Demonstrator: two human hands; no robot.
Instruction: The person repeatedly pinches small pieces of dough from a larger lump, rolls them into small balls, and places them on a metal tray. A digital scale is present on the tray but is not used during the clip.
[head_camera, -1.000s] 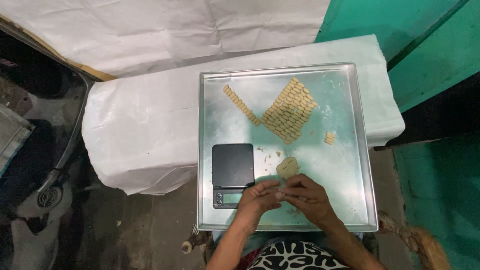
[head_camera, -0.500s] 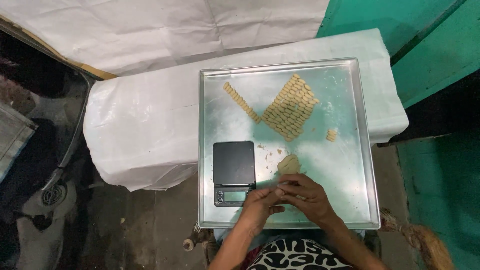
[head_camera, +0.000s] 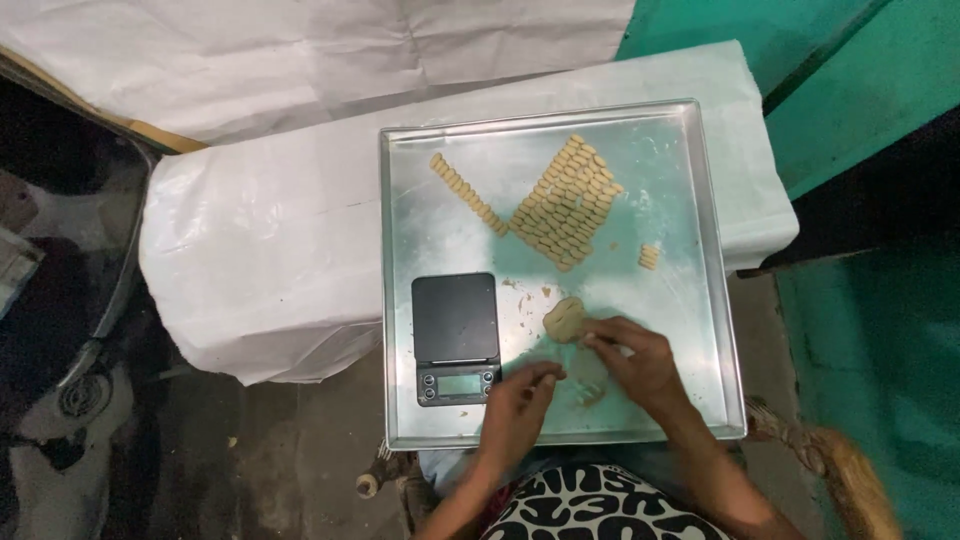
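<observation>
A large square metal tray (head_camera: 392, 300) lies on a white-covered table. My right hand (head_camera: 640, 362) reaches to a lump of tan dough (head_camera: 562, 318) near the tray's middle, its fingertips pinching the lump's near edge. My left hand (head_camera: 520, 402) rests low on the tray beside a black digital scale (head_camera: 455, 322), its fingers pinched together. I cannot make out anything between them. A small dough scrap (head_camera: 590, 396) lies between my hands. Farther back, several small dough pieces sit in a tidy diamond-shaped block (head_camera: 565, 205), with a single line of pieces (head_camera: 465, 192) running to its left.
A few stacked pieces (head_camera: 649, 256) sit apart at the tray's right. White plastic sheeting (head_camera: 260, 250) covers the table left of the tray. A green wall (head_camera: 860, 90) stands at the right, and dark floor with clutter lies at the left.
My hands were together over the tray's near edge. They have now parted: the right went to the dough lump, and the left stayed by the scale.
</observation>
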